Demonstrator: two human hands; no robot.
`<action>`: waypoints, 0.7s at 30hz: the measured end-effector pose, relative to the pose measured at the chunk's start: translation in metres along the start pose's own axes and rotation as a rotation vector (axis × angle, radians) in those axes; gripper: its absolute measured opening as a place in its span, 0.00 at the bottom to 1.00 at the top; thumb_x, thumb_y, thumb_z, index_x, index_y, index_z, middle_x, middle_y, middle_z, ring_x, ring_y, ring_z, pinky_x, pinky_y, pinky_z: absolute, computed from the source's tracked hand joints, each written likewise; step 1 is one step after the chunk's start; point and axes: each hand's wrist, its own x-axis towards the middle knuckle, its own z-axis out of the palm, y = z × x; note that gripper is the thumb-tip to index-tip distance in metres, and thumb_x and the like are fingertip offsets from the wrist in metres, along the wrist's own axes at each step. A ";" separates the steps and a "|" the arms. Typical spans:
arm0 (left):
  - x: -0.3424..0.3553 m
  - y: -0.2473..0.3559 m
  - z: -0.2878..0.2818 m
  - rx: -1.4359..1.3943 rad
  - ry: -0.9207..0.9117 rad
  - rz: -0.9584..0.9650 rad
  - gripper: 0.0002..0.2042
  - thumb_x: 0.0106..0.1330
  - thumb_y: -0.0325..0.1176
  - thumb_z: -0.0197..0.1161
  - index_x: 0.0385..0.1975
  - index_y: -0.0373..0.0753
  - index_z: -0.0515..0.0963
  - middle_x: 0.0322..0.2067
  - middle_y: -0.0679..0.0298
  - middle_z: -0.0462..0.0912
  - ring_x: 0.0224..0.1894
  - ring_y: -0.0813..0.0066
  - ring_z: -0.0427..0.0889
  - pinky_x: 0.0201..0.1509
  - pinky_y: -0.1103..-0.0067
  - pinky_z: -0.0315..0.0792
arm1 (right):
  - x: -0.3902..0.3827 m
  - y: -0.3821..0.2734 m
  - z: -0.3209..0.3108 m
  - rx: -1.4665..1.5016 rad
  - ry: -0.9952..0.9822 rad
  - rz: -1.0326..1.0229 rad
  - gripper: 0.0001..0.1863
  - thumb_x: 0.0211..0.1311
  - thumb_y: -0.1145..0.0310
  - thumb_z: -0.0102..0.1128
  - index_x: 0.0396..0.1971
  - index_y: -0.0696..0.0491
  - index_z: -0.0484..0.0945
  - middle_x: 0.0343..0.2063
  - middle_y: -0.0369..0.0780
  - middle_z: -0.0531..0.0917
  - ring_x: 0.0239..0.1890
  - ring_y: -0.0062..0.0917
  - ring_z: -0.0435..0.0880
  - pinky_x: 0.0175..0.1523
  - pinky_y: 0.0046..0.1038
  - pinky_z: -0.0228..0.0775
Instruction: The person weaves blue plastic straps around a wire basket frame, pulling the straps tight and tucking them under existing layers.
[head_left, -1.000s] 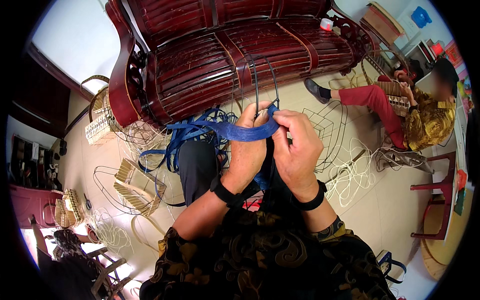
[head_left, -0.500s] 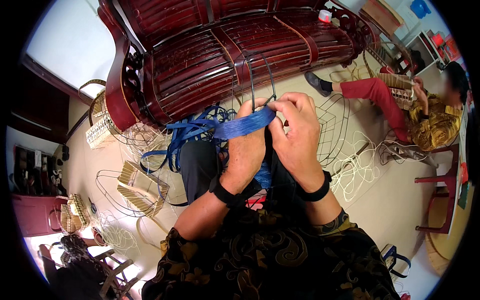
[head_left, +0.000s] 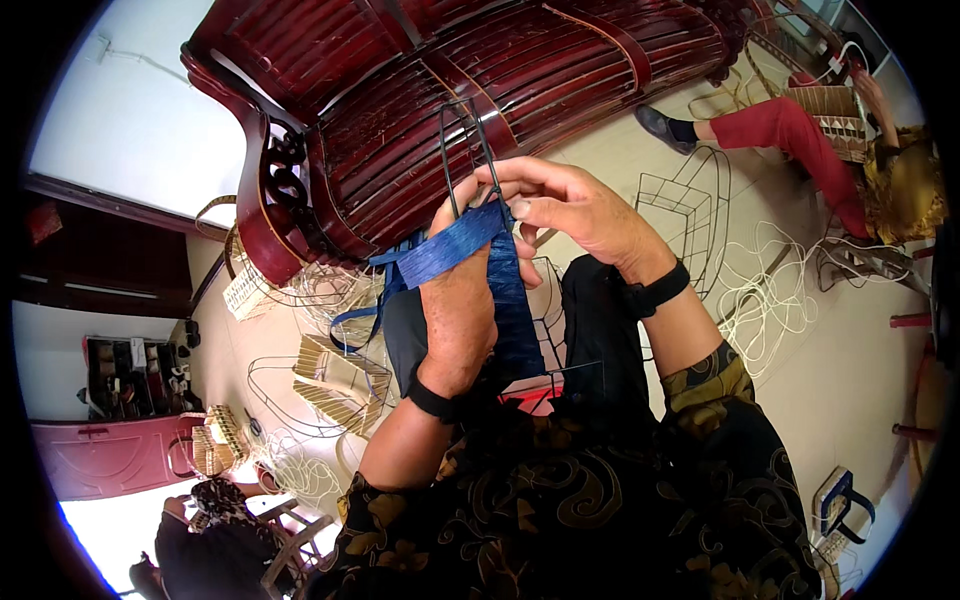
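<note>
Between my knees stands a black wire basket frame point(head_left: 551, 335), one side wrapped in shiny blue strip point(head_left: 513, 318). My left hand point(head_left: 457, 325) is closed around the upper part of the frame, its fingers partly hidden behind. A flat blue strip point(head_left: 448, 252) lies across the back of that hand and runs to the wire. My right hand point(head_left: 590, 220) bends over the frame from the right. Its thumb and forefinger close at the strip's end beside the wire, while the other fingers hang behind the woven side. The tall wire handle point(head_left: 444, 150) rises above both hands.
Ahead stands a dark red wooden bench point(head_left: 400, 150). Blue strips point(head_left: 362, 318) trail beside my left knee. Part-woven baskets point(head_left: 335, 385), a bare wire frame point(head_left: 683, 215) and pale cord point(head_left: 765, 300) lie on the floor. Other people sit at right point(head_left: 800, 150) and lower left point(head_left: 215, 545).
The view has turned, and my hands now sit further left in it. The frame's blue wrapped side shows more. My right hand has opened out slightly and its forefinger reaches over the wire.
</note>
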 end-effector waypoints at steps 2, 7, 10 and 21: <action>0.001 -0.002 0.002 -0.020 0.043 -0.013 0.23 0.74 0.28 0.51 0.67 0.37 0.58 0.33 0.57 0.81 0.21 0.72 0.80 0.25 0.81 0.76 | 0.003 0.000 -0.005 -0.118 -0.001 -0.033 0.24 0.61 0.75 0.56 0.59 0.57 0.72 0.40 0.36 0.80 0.34 0.16 0.79 0.41 0.19 0.75; 0.003 -0.004 0.005 -0.027 0.048 -0.045 0.26 0.74 0.29 0.51 0.70 0.38 0.53 0.28 0.55 0.81 0.20 0.69 0.80 0.24 0.79 0.76 | 0.005 0.001 -0.015 -0.287 0.005 -0.058 0.20 0.56 0.77 0.59 0.51 0.56 0.77 0.37 0.34 0.79 0.33 0.16 0.78 0.42 0.19 0.74; 0.005 -0.002 0.006 0.014 0.040 -0.082 0.26 0.74 0.29 0.50 0.70 0.38 0.53 0.27 0.55 0.80 0.19 0.68 0.80 0.24 0.78 0.76 | 0.005 0.006 -0.020 -0.265 0.003 -0.042 0.14 0.56 0.76 0.58 0.44 0.56 0.78 0.34 0.34 0.79 0.32 0.15 0.77 0.41 0.19 0.73; 0.005 -0.008 0.003 -0.027 -0.069 -0.075 0.23 0.76 0.29 0.49 0.68 0.36 0.58 0.32 0.54 0.81 0.23 0.69 0.81 0.26 0.79 0.77 | 0.020 0.042 -0.023 0.502 -0.093 0.061 0.10 0.57 0.72 0.53 0.38 0.59 0.75 0.33 0.42 0.82 0.18 0.24 0.79 0.20 0.27 0.75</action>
